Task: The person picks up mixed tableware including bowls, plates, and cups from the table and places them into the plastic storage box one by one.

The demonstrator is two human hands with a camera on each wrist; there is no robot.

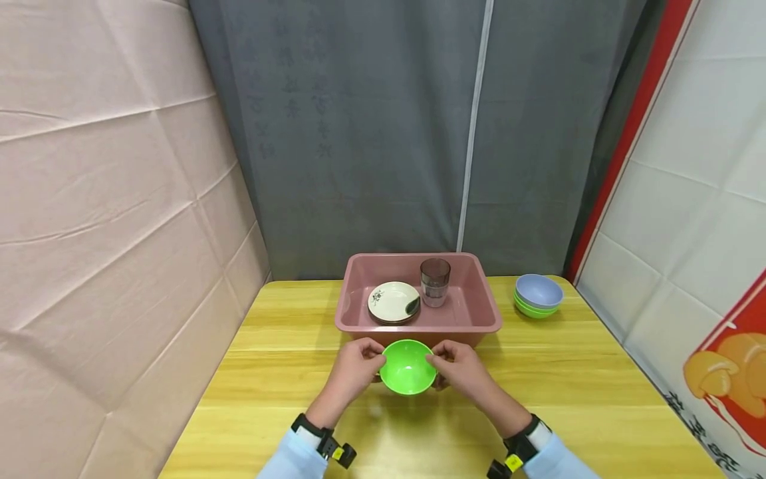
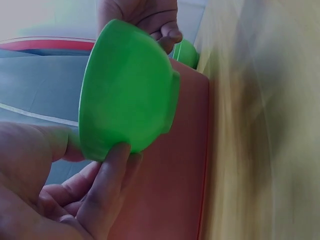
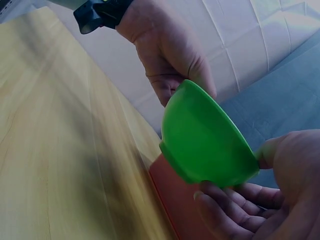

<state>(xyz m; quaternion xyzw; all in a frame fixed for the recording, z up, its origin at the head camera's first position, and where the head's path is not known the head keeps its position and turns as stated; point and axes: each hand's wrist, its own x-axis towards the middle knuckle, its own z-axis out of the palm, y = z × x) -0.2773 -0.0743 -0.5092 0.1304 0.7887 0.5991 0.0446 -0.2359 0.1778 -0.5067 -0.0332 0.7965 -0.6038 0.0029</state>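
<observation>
A bright green bowl [image 1: 407, 368] is held above the table in front of the pink basin, its hollow side showing in the head view. My left hand [image 1: 356, 367] pinches its left rim, thumb at the edge and fingers under the outside wall. On the opposite rim my right hand [image 1: 459, 370] grips it the same way. The left wrist view shows the bowl's smooth outside and foot ring, with the left fingers [image 2: 111, 175] against the wall. In the right wrist view the right hand [image 3: 280, 195] holds the near edge of the bowl [image 3: 205, 137].
The pink basin [image 1: 419, 338] stands at the table's back edge. Inside are stacked white plates [image 1: 391, 301] and a dark-rimmed clear glass [image 1: 435, 283]. To its right, a blue bowl [image 1: 539, 291] sits in green bowls [image 1: 535, 311]. A grey curtain [image 1: 359, 133] hangs behind the wooden table [image 1: 287, 346].
</observation>
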